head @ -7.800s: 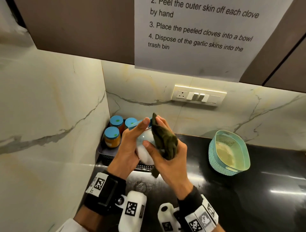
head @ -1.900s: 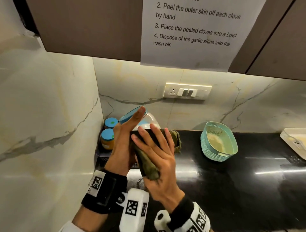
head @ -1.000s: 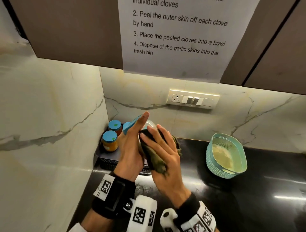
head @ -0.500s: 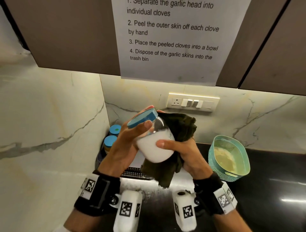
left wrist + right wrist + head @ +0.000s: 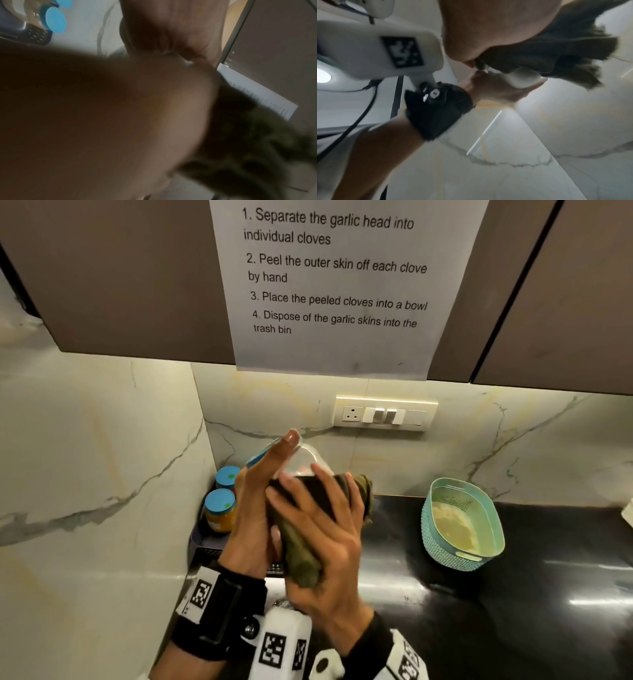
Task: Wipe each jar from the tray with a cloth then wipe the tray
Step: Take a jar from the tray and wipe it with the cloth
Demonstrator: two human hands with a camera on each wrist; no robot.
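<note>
Left hand (image 5: pixel 255 508) grips jar (image 5: pixel 303 458), tilted, blue lid toward wall, held above tray (image 5: pixel 202 539) front edge. Right hand (image 5: pixel 329 542) clasps dark green cloth (image 5: pixel 301 556) around jar's side, fingers spread over it. Two other jars (image 5: pixel 221 510) upright in tray, desk (image 5: pixel 513 628) corner. Teal basket (image 5: pixel 460 525) well apart, right.

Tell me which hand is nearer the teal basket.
Right. The right hand sits left of the basket, holding the cloth against the jar; the left hand holds the jar farther left.
</note>
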